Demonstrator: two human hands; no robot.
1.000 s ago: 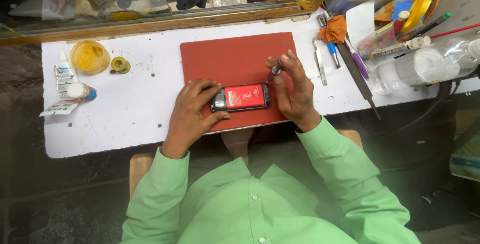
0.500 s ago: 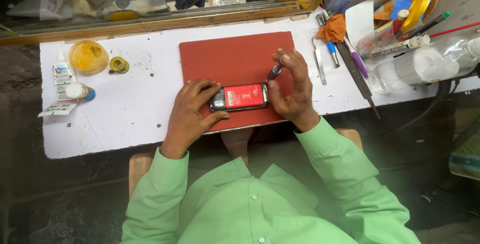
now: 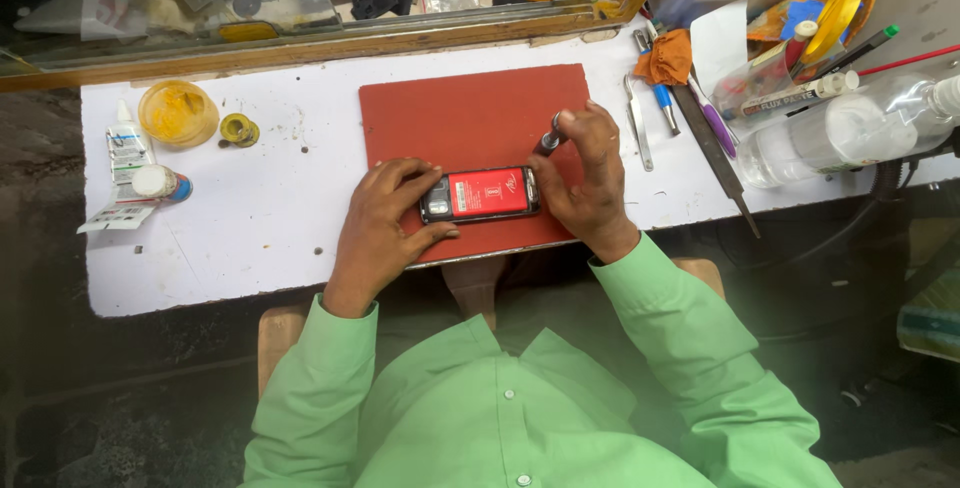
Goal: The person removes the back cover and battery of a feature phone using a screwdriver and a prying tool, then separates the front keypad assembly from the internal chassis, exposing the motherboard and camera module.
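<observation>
Head view, looking down on a white desk (image 3: 250,238).

Left hand (image 3: 385,223): rests on the near edge of a red work mat (image 3: 470,118), fingers curled round the left end of an opened mobile phone (image 3: 480,195), thumb along its near side. Holding it steady.

Phone: back cover off, red battery exposed, lying lengthwise near the mat's front edge, close to the desk's near edge.

Right hand (image 3: 590,183): at the phone's right end, palm side touching it. Fingers closed around a small screwdriver (image 3: 549,135) with a dark, metal-tipped handle, tilted down toward the phone's upper right corner. Tip itself hidden by the fingers.

Surroundings:
- Left side of desk: yellow lidded tub (image 3: 177,111), small solder-wire spool (image 3: 239,129) just beside it, white glue tube (image 3: 125,143), small capped bottle (image 3: 160,184) near the left edge.
- Right of mat: tweezers (image 3: 638,133), blue-handled tool (image 3: 664,103), orange cloth (image 3: 665,56), long flat file (image 3: 715,153).
- Far right edge: clear plastic bottle (image 3: 850,133) lying on its side.
</observation>
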